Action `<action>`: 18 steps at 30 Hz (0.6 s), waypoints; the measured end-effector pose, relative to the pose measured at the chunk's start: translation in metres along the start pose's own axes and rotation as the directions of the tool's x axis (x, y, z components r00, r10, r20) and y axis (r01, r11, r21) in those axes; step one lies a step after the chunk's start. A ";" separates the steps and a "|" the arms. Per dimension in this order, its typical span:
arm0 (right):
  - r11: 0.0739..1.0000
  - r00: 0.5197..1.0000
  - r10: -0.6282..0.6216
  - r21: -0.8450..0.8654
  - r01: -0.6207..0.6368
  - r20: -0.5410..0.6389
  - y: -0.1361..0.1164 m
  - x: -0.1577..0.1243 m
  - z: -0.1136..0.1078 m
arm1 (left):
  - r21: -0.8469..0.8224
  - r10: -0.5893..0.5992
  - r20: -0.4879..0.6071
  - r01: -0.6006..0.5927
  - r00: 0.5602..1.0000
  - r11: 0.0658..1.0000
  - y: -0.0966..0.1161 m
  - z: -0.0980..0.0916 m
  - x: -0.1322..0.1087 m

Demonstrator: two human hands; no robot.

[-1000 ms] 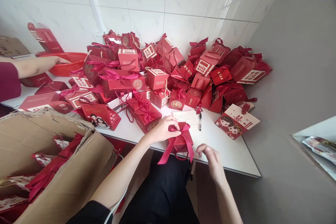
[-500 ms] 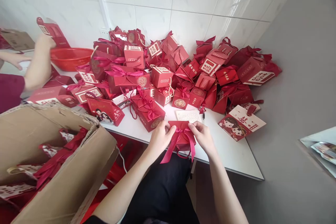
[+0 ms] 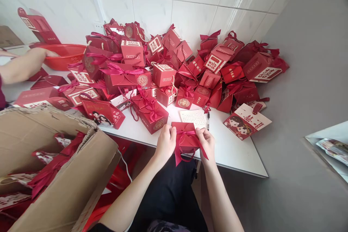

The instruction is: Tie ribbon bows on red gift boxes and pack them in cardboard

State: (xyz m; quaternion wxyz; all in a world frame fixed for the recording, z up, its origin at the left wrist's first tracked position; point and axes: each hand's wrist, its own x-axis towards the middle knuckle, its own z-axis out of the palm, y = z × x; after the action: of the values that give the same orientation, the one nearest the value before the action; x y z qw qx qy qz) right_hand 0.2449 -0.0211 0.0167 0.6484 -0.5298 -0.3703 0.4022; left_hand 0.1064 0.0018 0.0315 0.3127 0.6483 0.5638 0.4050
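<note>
A small red gift box (image 3: 183,127) is held at the table's front edge, between my two hands. Across its front runs a red ribbon (image 3: 187,133) tied in a bow, its tails hanging at both sides. My left hand (image 3: 166,141) is closed on the box's left side, thumb and fingers at the upper corner. On the opposite side, my right hand (image 3: 206,143) grips the box's right edge beside a ribbon tail. A twisted red cord (image 3: 187,158) loops below the box. Just behind lie a sheet of printed paper (image 3: 193,117) and a pen (image 3: 208,120).
Many red gift boxes (image 3: 164,74) are piled along the tiled wall. An open cardboard carton (image 3: 67,181) with more red boxes stands at lower left. Another person's arm (image 3: 24,64) reaches to a red basin (image 3: 69,56). A grey partition (image 3: 304,90) bounds the right.
Both hands have shifted from pinching near the bow to holding the box's sides. The other person's arm has lowered from the upright red carton to the basin. The view has shifted slightly.
</note>
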 end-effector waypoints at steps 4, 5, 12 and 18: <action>0.997 0.998 0.051 0.066 -0.049 -0.034 0.003 -0.004 0.004 | 0.011 -0.022 -0.014 0.023 1.000 1.000 0.002 0.002 -0.001; 0.994 0.997 0.064 0.090 -0.060 -0.046 0.004 -0.004 0.006 | 0.011 -0.030 -0.018 0.030 0.999 0.999 0.002 0.002 0.000; 0.987 0.980 0.125 -0.116 -0.108 0.157 0.001 0.001 -0.023 | -0.142 -0.065 0.180 0.092 0.982 0.986 -0.004 -0.015 0.007; 0.965 0.928 -0.073 -0.209 0.158 0.365 -0.006 0.009 -0.061 | -0.155 -0.136 0.138 0.157 0.981 0.975 -0.007 -0.028 0.009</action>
State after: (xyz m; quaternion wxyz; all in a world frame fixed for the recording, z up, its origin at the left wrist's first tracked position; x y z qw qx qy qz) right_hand 0.3048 -0.0376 0.0132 0.5263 -0.4987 -0.5567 0.4054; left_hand 0.0792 0.0103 0.0406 0.4297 0.6011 0.5536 0.3841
